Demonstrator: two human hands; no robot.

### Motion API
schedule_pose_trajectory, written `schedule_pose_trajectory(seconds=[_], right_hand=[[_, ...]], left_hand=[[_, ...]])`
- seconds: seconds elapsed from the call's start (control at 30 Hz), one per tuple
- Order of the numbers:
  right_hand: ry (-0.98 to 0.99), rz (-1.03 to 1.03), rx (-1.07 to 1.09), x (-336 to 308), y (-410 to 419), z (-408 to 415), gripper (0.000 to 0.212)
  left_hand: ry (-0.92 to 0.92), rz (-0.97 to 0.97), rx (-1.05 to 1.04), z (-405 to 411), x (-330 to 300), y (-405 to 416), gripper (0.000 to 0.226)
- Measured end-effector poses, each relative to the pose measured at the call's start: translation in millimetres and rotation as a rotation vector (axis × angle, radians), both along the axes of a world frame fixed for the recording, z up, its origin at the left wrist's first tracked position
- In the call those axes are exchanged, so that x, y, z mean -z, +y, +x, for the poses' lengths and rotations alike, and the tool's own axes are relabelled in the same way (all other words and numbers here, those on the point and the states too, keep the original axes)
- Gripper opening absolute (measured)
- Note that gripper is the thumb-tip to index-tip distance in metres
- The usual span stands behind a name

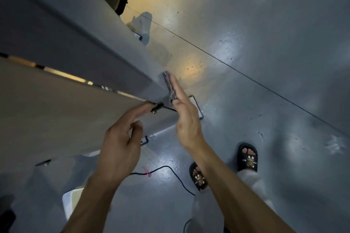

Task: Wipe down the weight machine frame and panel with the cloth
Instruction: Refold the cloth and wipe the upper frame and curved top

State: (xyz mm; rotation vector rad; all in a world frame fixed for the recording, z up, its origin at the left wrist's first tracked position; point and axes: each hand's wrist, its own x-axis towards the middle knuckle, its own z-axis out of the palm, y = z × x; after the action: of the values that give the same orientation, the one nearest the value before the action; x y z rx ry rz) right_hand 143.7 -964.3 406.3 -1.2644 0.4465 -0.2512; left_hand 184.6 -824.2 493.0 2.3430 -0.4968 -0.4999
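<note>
Head view: we're mid-wipe on the frame (106,47), low end near the floor. Our right hand (186,117) is flat, fingers straight, pressing the cloth (170,86) against the frame edge. Left hand (121,138) is loosely spread and grips nothing; its fingertips reach the panel (56,104) edge by a small black fitting (157,108), though contact is probably light and blurred here. Next we'd slide the cloth along the frame, then cover the panel.

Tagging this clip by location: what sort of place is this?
Probably a gym or equipment room. A tall grey machine frame with a panel stands on a glossy painted floor, bolted down by a base plate. The right hand presses a cloth against the frame.
</note>
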Motion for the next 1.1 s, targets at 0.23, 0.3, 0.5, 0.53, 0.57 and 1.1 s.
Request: schedule_pose_trajectory(seconds=[0.23, 0.3, 0.5, 0.53, 0.57, 1.1], right_hand=[[0.127, -0.126, -0.034, 14.1, -16.3, 1.9, 0.058], [0.147, -0.173, -0.012, 10.1, -17.6, -1.1, 0.056], [0.207, -0.143, 0.191, -10.9, -5.9, -9.7, 0.042], [0.239, -0.119, 0.234, -14.6, -3.5, -7.0, 0.037], [0.267, -0.07, 0.276, -18.4, -1.0, -3.3, 0.032], [0.108, 0.603, 0.503, -157.3, 34.9, 13.0, 0.021]], left_hand=[[-0.071, 0.019, -0.094, 0.9, 5.7, 15.9, 0.043], [-0.093, 0.006, -0.105, -2.5, 3.8, 15.3, 0.043], [-0.096, -0.058, -0.178, -12.3, -11.3, 9.3, 0.042], [-0.096, -0.066, -0.18, -13.4, -14.6, 7.8, 0.043], [-0.093, -0.075, -0.184, -14.2, -17.8, 6.5, 0.043], [-0.065, -0.178, -0.166, -5.1, -99.9, 28.3, 0.043]])
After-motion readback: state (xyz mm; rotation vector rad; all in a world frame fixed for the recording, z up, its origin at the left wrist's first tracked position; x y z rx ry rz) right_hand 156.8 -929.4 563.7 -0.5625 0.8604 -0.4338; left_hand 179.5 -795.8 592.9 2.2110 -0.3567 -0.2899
